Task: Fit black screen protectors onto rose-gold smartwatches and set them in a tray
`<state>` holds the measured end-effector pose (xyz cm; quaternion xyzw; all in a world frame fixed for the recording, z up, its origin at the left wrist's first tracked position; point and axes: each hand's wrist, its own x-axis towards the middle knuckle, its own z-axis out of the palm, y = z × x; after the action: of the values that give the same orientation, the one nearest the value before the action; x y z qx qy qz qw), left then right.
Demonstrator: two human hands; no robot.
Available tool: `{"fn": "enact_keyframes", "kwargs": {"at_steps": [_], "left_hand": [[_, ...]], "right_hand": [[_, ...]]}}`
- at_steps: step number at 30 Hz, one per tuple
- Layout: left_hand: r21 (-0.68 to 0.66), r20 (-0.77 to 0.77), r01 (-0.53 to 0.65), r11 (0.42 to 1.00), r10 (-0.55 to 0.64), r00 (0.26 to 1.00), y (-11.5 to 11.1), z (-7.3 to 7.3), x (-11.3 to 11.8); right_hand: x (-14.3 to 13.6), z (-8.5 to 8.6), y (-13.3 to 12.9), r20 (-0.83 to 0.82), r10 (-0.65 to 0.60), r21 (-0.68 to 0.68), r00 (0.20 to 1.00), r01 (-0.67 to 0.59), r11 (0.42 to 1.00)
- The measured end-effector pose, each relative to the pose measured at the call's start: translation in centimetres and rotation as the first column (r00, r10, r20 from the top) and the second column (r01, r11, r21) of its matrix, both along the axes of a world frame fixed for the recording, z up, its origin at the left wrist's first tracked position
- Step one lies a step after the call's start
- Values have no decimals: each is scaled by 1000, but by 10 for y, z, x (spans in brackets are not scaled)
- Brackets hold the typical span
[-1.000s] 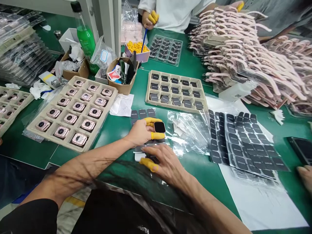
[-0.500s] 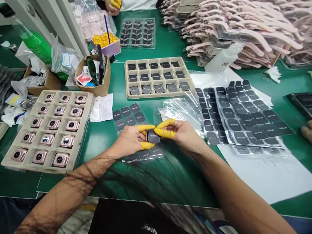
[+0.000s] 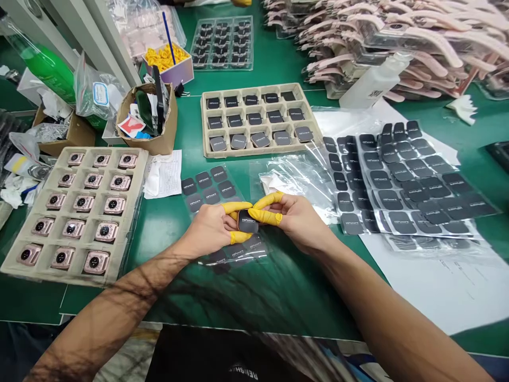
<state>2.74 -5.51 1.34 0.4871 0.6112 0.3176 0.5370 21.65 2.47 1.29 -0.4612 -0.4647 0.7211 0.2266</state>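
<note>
My left hand [image 3: 212, 227], with yellow finger cots, grips a smartwatch [image 3: 247, 223] by its edges between thumb and fingers. A dark printed film covers the watch's upward face. At the watch's upper right corner, the yellow-covered fingertips of my right hand [image 3: 288, 215] are closed and pressed on it. Beneath the hands lies a clear sheet of dark printed stickers [image 3: 204, 180]. A pulp tray [image 3: 159, 151] beyond holds dark-faced watches. To the left, another pulp tray [image 3: 85, 254] carries pink watches with their sensor backs up.
More sticker sheets [image 3: 392, 199] overlap on white paper [image 3: 433, 281] at the right. Behind them stand a plastic bottle [image 3: 371, 85] and piled pink straps [image 3: 397, 42]. A cardboard box [image 3: 163, 132], a box of yellow finger cots [image 3: 169, 61] and a clear tray [image 3: 222, 45] are farther back.
Both hands stay on the watch with almost the same grip. The view has shifted slightly. At the top, another person's yellow-covered hand has moved mostly out of sight.
</note>
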Motion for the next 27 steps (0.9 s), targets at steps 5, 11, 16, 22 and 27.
{"fn": "enact_keyframes", "kwargs": {"at_steps": [5, 11, 16, 22, 27], "left_hand": [[14, -52, 13, 1000, -12, 999, 1, -2, -1], [0, -25, 28, 1000, -28, 999, 0, -3, -2], [-22, 6, 5, 1000, -5, 1000, 1, -3, -1], [-88, 389, -249, 965, 263, 883, 2, 4, -7], [143, 195, -242, 960, 213, 957, 64, 23, -8]], "right_hand": [[-1, -2, 0, 2, -3, 1, 1000, 3, 1000], [0, -3, 1, 15, 24, 13, 1000, -24, 1000], [-2, -5, -2, 37, -21, 89, 999, 17, 996], [-7, -14, -16, 170, -226, 533, 959, 103, 840], [-20, -24, -22, 570, 95, 778, 816, -573, 259]]}}
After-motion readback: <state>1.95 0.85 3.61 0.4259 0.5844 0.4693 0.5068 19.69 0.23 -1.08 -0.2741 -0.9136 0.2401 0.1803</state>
